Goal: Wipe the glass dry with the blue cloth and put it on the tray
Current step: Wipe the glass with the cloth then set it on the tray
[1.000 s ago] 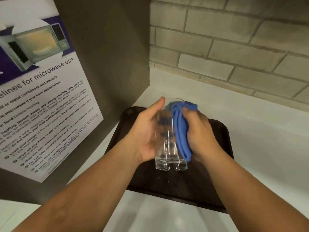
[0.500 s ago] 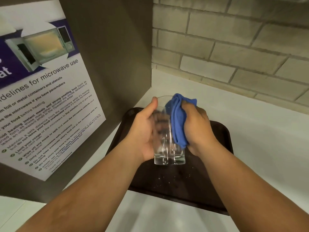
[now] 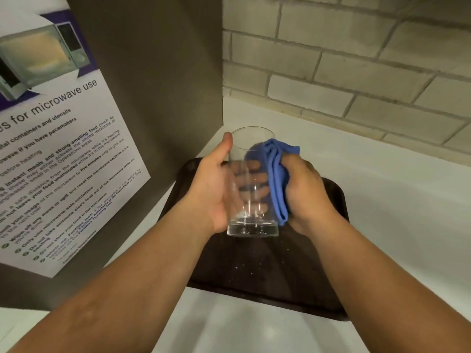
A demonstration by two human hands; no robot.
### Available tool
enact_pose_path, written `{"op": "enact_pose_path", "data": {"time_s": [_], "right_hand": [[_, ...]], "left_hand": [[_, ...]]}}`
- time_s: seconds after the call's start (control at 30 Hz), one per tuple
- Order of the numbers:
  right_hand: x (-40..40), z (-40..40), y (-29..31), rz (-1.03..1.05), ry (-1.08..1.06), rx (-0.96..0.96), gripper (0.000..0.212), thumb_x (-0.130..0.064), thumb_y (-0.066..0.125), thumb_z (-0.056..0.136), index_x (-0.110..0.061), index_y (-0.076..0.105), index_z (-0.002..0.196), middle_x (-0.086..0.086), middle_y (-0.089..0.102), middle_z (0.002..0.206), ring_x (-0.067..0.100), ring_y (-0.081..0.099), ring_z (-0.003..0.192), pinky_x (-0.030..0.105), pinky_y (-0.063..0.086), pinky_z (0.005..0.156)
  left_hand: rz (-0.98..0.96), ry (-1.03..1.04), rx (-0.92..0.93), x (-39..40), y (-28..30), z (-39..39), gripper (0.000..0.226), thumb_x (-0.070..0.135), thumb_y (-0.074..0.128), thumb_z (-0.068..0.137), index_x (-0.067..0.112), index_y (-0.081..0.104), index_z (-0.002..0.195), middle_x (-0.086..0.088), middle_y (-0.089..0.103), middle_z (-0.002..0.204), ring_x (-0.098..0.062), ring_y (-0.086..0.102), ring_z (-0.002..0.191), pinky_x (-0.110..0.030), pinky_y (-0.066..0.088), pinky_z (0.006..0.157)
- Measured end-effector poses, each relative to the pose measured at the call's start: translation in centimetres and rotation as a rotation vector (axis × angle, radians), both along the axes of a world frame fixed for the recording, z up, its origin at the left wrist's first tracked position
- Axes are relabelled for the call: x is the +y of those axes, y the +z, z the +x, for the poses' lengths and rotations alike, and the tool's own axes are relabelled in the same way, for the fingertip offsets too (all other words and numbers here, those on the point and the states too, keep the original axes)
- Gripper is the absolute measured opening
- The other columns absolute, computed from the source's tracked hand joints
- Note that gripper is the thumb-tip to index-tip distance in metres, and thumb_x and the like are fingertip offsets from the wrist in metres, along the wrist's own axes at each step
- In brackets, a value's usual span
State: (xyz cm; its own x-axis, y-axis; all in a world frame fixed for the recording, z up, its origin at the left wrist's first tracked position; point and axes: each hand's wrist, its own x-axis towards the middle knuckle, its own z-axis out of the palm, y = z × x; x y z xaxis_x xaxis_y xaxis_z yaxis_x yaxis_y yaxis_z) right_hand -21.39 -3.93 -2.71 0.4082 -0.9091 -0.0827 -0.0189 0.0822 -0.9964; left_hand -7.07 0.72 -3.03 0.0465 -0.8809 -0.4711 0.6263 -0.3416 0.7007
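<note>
A clear, tall glass [image 3: 251,220] is held upright above the dark brown tray [image 3: 265,281]. My left hand [image 3: 211,192] wraps around its left side, thumb up near the rim, fingers showing through the glass. My right hand [image 3: 305,197] presses the folded blue cloth [image 3: 276,179] against the right side of the glass. The cloth covers the right wall from below the rim almost down to the thick base.
The tray lies on a white counter [image 3: 395,212], with small specks on its surface. A grey panel with a microwave-use poster [image 3: 58,154] stands close on the left. A pale brick wall [image 3: 356,72] runs behind the counter.
The cloth and my right hand have slid along the glass's right side while the left hand kept its hold; more of the rim now shows above the cloth.
</note>
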Motion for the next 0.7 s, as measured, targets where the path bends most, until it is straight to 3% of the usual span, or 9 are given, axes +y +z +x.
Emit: {"op": "enact_pose_path", "data": {"time_s": [0.07,0.1,0.17,0.27,0.37,0.5,0.6,0.7], "right_hand": [[1.1,-0.8,-0.8,0.040,0.144,-0.008,0.020,-0.033,0.052,0.094,-0.027,0.068,0.082,-0.007,0.071,0.071,0.010,0.068,0.057,0.028,0.058,0.047],[1.9,-1.3,-1.3,-0.031,0.218,0.006,0.016,-0.035,0.054,0.089,-0.028,0.067,0.088,-0.008,0.070,0.072,0.011,0.068,0.058,0.025,0.057,0.047],[2.9,-1.8,-1.9,-0.199,0.288,0.062,0.028,-0.038,0.052,0.083,-0.028,0.062,0.107,-0.008,0.071,0.082,0.010,0.071,0.070,0.018,0.056,0.058],[2.3,-1.0,-1.5,-0.262,0.162,0.095,0.048,-0.040,0.052,0.086,-0.016,0.056,0.127,0.000,0.070,0.099,0.011,0.071,0.092,0.024,0.055,0.079],[1.5,-0.5,-0.8,-0.282,0.053,0.119,0.043,-0.042,0.052,0.086,-0.017,0.056,0.121,0.000,0.070,0.098,0.009,0.070,0.089,0.021,0.055,0.076],[2.0,0.1,-0.9,-0.381,0.010,0.165,0.055,-0.056,0.052,0.079,-0.018,0.057,0.118,0.000,0.073,0.096,0.010,0.072,0.086,0.023,0.059,0.074],[0.7,0.9,-0.3,-0.183,-0.107,0.089,0.049,-0.063,0.047,0.074,-0.026,0.070,0.095,-0.006,0.076,0.082,0.004,0.071,0.075,0.028,0.055,0.070],[-0.8,0.5,-0.5,-0.039,-0.014,0.026,0.028,-0.046,0.048,0.080,-0.035,0.072,0.069,-0.007,0.073,0.074,0.013,0.070,0.075,0.031,0.058,0.069]], "left_hand": [[0.010,0.025,0.009,-0.3,0.1,0.5,0.083,0.078,0.052,0.091,0.005,0.077,0.122,-0.025,0.078,0.123,-0.041,0.078,0.104,-0.053,0.066,0.082],[0.015,0.025,-0.004,-0.4,0.0,0.6,0.082,0.079,0.051,0.091,0.006,0.081,0.112,-0.023,0.080,0.118,-0.039,0.080,0.100,-0.050,0.067,0.078],[0.033,0.005,-0.046,-0.2,-0.5,0.5,0.082,0.081,0.052,0.089,0.007,0.084,0.104,-0.017,0.083,0.105,-0.033,0.081,0.091,-0.046,0.067,0.077],[0.021,-0.031,-0.062,0.0,-0.8,-0.2,0.081,0.079,0.053,0.090,0.009,0.079,0.123,-0.019,0.077,0.127,-0.036,0.074,0.115,-0.053,0.059,0.102],[-0.005,-0.032,-0.082,-0.1,-0.4,-0.3,0.074,0.076,0.049,0.095,0.015,0.080,0.122,-0.015,0.081,0.122,-0.035,0.078,0.110,-0.046,0.064,0.084],[-0.036,-0.033,-0.085,0.4,-0.3,-0.4,0.080,0.081,0.053,0.087,0.014,0.079,0.123,-0.015,0.082,0.117,-0.033,0.079,0.107,-0.045,0.063,0.085],[-0.087,-0.077,-0.026,0.9,-0.3,-0.7,0.078,0.077,0.057,0.086,0.011,0.079,0.121,-0.014,0.082,0.106,-0.031,0.079,0.098,-0.044,0.065,0.080],[-0.048,-0.032,-0.011,0.7,-0.2,-0.4,0.088,0.080,0.055,0.086,0.005,0.073,0.127,-0.019,0.080,0.106,-0.037,0.077,0.094,-0.051,0.066,0.079]]}}
